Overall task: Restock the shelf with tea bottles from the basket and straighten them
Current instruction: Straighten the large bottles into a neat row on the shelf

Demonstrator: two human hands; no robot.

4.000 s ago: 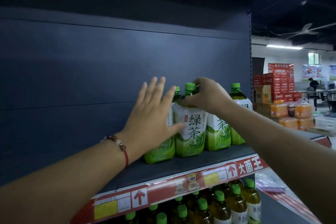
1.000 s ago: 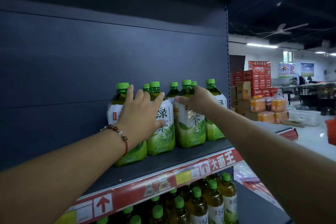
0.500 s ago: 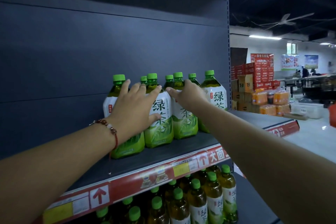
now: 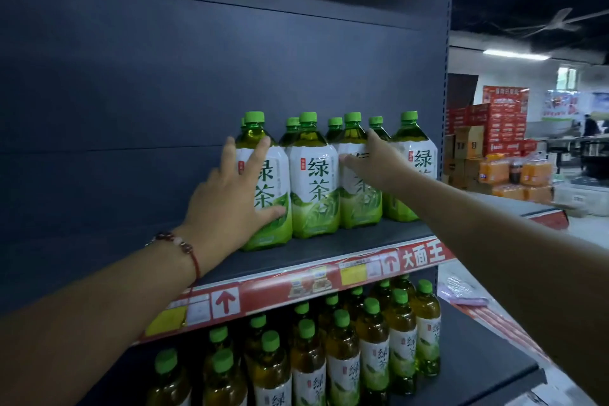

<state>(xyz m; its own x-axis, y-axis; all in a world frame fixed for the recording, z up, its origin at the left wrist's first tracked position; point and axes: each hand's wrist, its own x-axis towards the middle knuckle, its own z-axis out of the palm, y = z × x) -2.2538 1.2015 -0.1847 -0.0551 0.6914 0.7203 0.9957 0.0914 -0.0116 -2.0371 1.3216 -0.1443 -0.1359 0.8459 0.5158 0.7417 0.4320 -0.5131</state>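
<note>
The tea bottles [image 4: 314,181] are standing at the right end of the shelf [image 4: 329,249], back from its front edge. Left hand [image 4: 230,198] is pressing flat w/ straight fingers on the leftmost bottle, right hand [image 4: 379,163] is touching the third w/ fingers extended; the shelf is lying bare to the left.

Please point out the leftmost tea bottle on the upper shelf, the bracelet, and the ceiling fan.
leftmost tea bottle [image 4: 263,175], head view, white label under the left hand's fingers.
bracelet [image 4: 184,245], head view, beads at the left wrist.
ceiling fan [image 4: 560,21], head view, hub.
</note>
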